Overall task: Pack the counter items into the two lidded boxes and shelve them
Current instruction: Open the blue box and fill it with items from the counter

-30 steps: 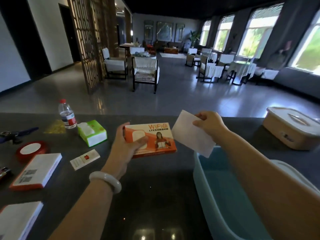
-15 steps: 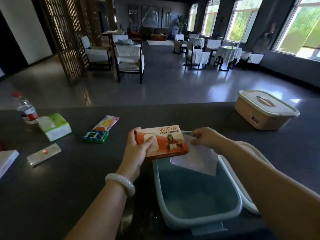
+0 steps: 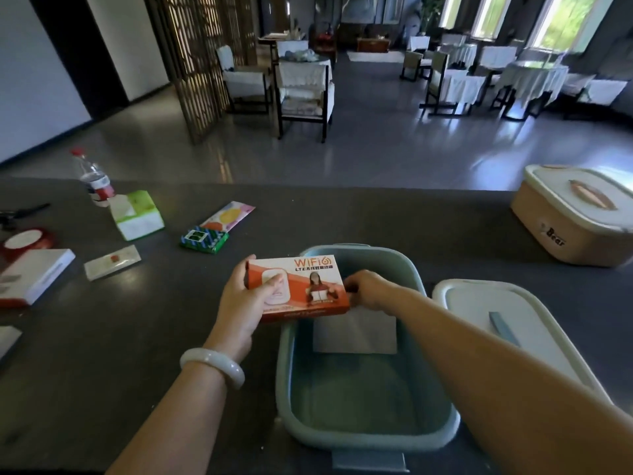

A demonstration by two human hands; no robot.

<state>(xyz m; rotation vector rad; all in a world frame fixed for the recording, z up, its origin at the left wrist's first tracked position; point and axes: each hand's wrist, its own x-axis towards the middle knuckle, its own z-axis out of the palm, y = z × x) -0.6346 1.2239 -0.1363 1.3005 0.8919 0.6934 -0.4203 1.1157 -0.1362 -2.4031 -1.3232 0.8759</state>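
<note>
My left hand [image 3: 246, 303] grips an orange WiFi router box [image 3: 308, 286] by its left end, above the far left rim of the open teal box [image 3: 363, 438]. My right hand [image 3: 370, 289] sits at the carton's right end, fingers curled on the top edge of a white paper sheet [image 3: 354, 332]. That sheet hangs down inside the teal box against its far wall. The teal box's white lid [image 3: 479, 313] lies beside it on the right. A beige box [image 3: 548, 231] with its lid on stands at the far right of the dark counter [image 3: 137, 337].
On the left of the counter lie a water bottle [image 3: 94, 181], a green tissue pack [image 3: 137, 214], a green patterned packet [image 3: 204, 238], a colourful flat packet [image 3: 227, 216], a small white sachet [image 3: 112, 262], a white box [image 3: 32, 274] and a red round tin [image 3: 25, 238].
Both hands came down and nearer to me. The white sheet went from above the counter into the teal box. The WiFi box now hovers over the box's far rim.
</note>
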